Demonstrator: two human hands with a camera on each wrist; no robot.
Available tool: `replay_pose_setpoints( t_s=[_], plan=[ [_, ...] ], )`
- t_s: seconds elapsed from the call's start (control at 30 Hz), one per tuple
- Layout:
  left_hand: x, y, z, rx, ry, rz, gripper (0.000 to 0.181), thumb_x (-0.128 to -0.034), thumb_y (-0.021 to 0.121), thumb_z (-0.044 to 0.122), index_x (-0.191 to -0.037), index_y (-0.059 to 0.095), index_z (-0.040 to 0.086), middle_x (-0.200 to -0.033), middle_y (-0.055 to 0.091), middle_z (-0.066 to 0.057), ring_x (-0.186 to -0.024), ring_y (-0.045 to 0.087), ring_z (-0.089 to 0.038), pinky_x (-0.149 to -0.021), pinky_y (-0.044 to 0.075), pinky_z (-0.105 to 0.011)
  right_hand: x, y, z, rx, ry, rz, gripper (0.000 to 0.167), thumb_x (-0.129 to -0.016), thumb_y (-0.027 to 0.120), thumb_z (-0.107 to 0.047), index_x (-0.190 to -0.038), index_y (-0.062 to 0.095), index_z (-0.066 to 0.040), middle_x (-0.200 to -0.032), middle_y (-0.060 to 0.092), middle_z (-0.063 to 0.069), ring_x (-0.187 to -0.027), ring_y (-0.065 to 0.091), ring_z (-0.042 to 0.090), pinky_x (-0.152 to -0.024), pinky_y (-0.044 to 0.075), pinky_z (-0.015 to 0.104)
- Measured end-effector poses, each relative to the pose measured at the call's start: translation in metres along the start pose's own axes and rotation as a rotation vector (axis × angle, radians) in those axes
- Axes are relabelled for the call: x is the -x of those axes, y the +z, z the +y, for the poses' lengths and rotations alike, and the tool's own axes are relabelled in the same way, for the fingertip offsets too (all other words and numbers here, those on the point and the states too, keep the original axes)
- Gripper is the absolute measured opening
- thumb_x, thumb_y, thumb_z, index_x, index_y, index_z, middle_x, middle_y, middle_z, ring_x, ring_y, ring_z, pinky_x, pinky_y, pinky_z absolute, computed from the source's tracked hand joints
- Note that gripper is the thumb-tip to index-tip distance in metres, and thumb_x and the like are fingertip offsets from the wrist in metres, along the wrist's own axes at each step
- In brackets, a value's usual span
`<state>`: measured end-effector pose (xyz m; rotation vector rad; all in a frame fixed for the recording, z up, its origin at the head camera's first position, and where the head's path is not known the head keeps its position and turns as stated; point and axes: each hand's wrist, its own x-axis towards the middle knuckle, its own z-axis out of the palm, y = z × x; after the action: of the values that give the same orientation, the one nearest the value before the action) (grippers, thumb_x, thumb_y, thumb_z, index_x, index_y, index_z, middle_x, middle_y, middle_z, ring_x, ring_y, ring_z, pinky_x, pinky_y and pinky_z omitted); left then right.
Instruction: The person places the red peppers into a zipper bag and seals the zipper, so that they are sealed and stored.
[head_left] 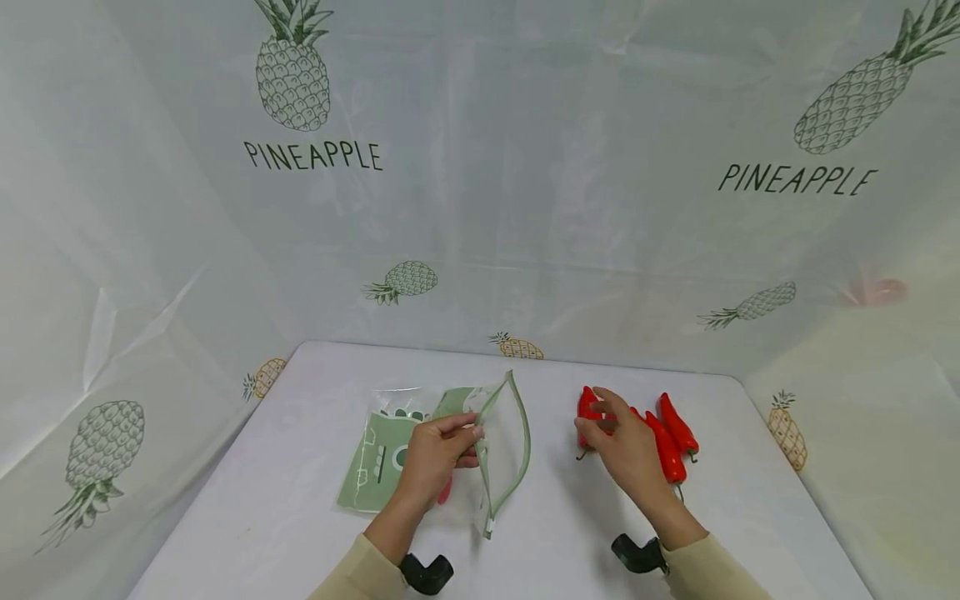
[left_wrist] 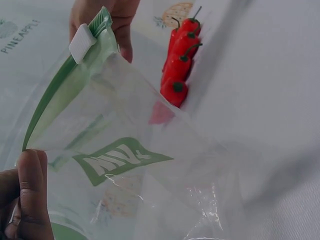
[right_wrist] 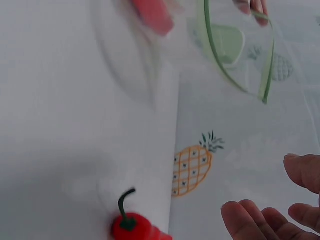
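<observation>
The left hand [head_left: 435,458] pinches the green rim [head_left: 527,442] of a clear, green-printed zip bag between thumb and fingers; the bag's mouth gapes to the right. A white slider [left_wrist: 82,43] sits at one end of the rim. Something red [right_wrist: 154,16] shows through the plastic. Over the red peppers, the right hand [head_left: 630,450] is held with fingers bent and parted, close to the leftmost pepper [head_left: 586,407]. In the right wrist view, the right hand [right_wrist: 265,222] holds nothing, and one pepper [right_wrist: 132,228] lies apart from its fingertips.
More red peppers [head_left: 677,423] lie on the white table [head_left: 247,529], right of and partly behind the right hand. Green-printed plastic [head_left: 367,475] lies flat on the left. A pineapple-print sheet [head_left: 525,208] stands behind and beside the table.
</observation>
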<state>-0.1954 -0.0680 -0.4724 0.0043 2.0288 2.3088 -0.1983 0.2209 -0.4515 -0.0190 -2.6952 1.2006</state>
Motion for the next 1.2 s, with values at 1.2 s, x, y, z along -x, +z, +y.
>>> replay_pose_setpoints(
  t_s=[1.2],
  plan=[
    [-0.001, 0.001, -0.007, 0.041, -0.011, 0.014, 0.037, -0.0952, 0.075, 0.001, -0.127, 0.067, -0.014, -0.086, 0.072, -0.006, -0.068, 0.068, -0.009, -0.062, 0.065, -0.024, -0.054, -0.069, 0.141, 0.188, 0.137, 0.01, 0.079, -0.104, 0.066, -0.037, -0.161, 0.03, 0.004, -0.15, 0.043, 0.041, -0.131, 0.048, 0.059, -0.072, 0.067, 0.052]
  ],
)
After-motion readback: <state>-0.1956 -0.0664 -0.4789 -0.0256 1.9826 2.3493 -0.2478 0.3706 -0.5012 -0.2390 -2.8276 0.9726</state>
